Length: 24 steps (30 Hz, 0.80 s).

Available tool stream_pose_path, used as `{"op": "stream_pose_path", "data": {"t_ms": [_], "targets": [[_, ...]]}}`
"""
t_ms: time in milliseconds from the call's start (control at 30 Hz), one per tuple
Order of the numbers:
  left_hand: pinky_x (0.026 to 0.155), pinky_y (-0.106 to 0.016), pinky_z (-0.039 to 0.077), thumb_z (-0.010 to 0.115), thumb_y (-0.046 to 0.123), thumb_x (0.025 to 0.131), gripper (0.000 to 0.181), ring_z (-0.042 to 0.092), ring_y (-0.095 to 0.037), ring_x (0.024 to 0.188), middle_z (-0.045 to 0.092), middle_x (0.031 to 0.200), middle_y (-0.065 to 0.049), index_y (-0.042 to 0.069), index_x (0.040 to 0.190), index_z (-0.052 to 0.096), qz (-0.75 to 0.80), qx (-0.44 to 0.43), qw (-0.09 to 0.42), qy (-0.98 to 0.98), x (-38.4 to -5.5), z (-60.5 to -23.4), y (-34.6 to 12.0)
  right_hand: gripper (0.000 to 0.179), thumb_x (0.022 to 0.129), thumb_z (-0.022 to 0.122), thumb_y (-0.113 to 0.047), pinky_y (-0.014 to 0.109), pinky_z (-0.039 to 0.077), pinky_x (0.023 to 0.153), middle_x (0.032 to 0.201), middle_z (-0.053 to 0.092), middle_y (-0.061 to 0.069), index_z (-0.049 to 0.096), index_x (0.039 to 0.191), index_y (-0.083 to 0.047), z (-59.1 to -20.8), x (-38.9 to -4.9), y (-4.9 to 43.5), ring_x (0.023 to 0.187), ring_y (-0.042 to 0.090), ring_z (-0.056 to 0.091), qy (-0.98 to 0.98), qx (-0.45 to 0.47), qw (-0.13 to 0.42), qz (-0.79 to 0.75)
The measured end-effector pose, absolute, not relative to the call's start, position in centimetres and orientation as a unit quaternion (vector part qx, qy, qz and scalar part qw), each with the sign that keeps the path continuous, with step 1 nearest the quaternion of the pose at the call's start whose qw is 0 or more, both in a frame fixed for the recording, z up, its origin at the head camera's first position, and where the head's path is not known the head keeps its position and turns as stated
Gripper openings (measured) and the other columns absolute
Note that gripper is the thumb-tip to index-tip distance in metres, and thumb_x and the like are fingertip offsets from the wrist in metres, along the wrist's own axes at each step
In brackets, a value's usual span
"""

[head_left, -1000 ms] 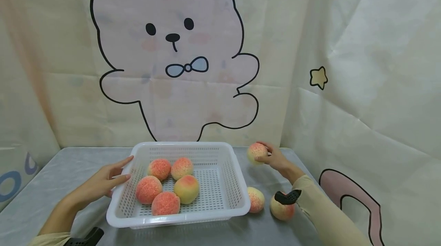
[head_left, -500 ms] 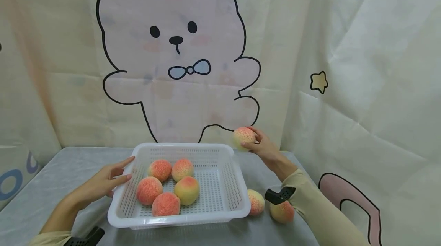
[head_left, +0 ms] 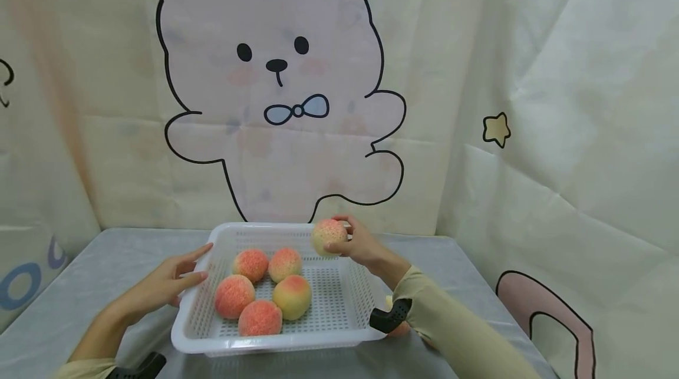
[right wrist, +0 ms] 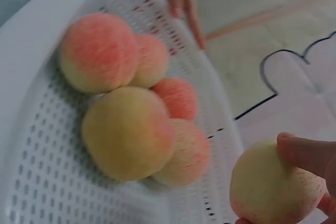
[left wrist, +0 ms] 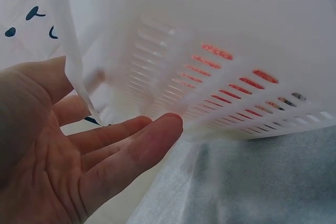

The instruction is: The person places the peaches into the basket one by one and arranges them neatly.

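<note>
A white plastic basket stands on the table, with several pink and yellow peaches gathered in its left half. My left hand touches the basket's left side; in the left wrist view its fingers and thumb lie fairly straight against the rim and outer wall. Over the back right part of the basket, my right hand holds a pale yellow peach with pink speckles. Thumb and fingers grip this peach from the side in the right wrist view.
Right of the basket, a peach on the table is mostly hidden behind the right wrist's black camera. A grey cloth covers the table. Behind it hangs a printed curtain with a cartoon bear.
My right hand has carried the peach leftward from the table's right side, lifting it and then lowering it over the basket. My left hand stays at the basket's side.
</note>
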State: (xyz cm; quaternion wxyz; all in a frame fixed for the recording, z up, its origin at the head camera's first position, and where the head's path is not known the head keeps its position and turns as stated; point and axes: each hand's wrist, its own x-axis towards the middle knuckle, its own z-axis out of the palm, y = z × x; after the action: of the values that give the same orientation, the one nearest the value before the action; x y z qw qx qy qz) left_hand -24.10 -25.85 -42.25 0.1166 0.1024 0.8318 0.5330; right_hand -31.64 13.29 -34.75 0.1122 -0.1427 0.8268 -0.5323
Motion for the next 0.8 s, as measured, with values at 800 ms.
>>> {"op": "stream_pose_path", "data": {"t_ms": [800], "targets": [[0.067, -0.043, 0.063, 0.059, 0.029, 0.103, 0.08, 0.067, -0.023, 0.098, 0.04, 0.15, -0.04, 0.008, 0.163, 0.009, 0.535, 0.11, 0.108, 0.83, -23.9, -42.2, -25.7, 0.058, 0.087, 0.077, -0.003, 0.047, 0.059, 0.081, 0.136, 0.055, 0.023, 0.044, 0.135, -0.007, -38.8, -31.7, 10.1, 0.101, 0.027, 0.062, 0.903, -0.106, 0.193, -0.37]]}}
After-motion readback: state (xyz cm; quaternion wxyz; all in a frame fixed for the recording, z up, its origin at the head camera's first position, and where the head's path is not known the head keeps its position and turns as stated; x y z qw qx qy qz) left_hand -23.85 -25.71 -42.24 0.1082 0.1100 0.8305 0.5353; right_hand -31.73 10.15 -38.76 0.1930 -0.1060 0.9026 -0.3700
